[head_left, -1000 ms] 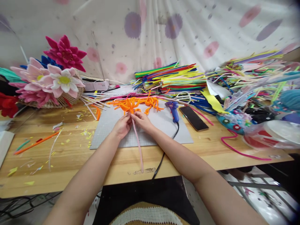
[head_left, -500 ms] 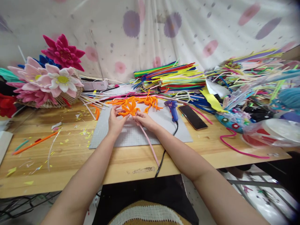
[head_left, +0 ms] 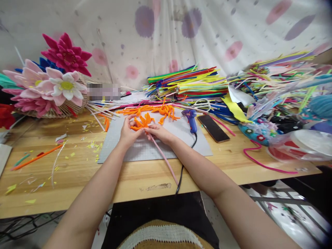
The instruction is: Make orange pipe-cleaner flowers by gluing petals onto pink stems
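Over the grey mat [head_left: 135, 152], my left hand [head_left: 128, 133] is closed around the side of an orange pipe-cleaner flower [head_left: 143, 121]. My right hand [head_left: 160, 134] pinches the base of the same flower, where a pink stem [head_left: 166, 160] runs down toward the table's front edge. The fingertips of both hands meet at the flower's base and hide how stem and petals join. Just behind the hands, more orange pipe-cleaner pieces [head_left: 166, 112] lie on the mat's far side.
A blue glue gun [head_left: 192, 121] lies right of my hands, its black cord [head_left: 181, 173] crossing the table edge. Beside it are a phone [head_left: 213, 128] and scissors [head_left: 202, 104]. Pipe-cleaner bundles [head_left: 186, 83] line the back; finished flowers [head_left: 64, 86] stand left. Yellow scraps [head_left: 93, 147] litter the wood.
The orange flower has tipped and turned slightly in my fingers, showing its petals more from the side. The lower end of the pink stem has swung a little to the right.
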A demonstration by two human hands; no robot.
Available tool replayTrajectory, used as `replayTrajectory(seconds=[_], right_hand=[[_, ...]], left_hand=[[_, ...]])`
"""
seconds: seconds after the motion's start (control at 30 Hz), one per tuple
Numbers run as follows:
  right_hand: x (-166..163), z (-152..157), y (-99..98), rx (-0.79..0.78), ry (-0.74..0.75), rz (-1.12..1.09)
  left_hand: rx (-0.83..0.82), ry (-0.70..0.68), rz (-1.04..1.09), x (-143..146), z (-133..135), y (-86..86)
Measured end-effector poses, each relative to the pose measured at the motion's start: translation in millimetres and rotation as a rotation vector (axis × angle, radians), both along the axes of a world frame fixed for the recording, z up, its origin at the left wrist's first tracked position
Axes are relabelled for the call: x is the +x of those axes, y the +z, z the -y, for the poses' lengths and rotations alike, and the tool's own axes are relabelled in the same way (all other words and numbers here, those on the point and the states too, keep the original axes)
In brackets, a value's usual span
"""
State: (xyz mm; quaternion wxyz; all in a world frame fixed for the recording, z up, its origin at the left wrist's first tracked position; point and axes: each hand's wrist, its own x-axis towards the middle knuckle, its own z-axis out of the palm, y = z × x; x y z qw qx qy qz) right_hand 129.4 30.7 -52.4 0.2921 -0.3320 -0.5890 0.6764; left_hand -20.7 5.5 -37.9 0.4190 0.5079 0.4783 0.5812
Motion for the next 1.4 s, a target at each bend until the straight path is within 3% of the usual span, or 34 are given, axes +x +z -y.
replayTrajectory(seconds=[0.53, 0.73, 0.97, 1.4], right_hand=[[1.1, -0.9, -4.5, 0.077, 0.085, 0.013], [-0.4, 0.5, -1.8, 0.016, 0.063, 0.005], [-4.7, -1.9, -0.8, -0.059, 0.011, 0.039], [-6.2, 1.1, 1.8, -0.012, -0.053, 0.038]], left_hand=[[0.011, -0.104, -0.051, -10.5, -6.1, -1.1], [0.103, -0.064, -0.137, -14.1, -6.1, -5.7], [0.142, -0.043, -0.385, -18.7, -11.0, -16.7], [0.255, 0.001, -0.467, -15.4, -15.6, -22.2]])
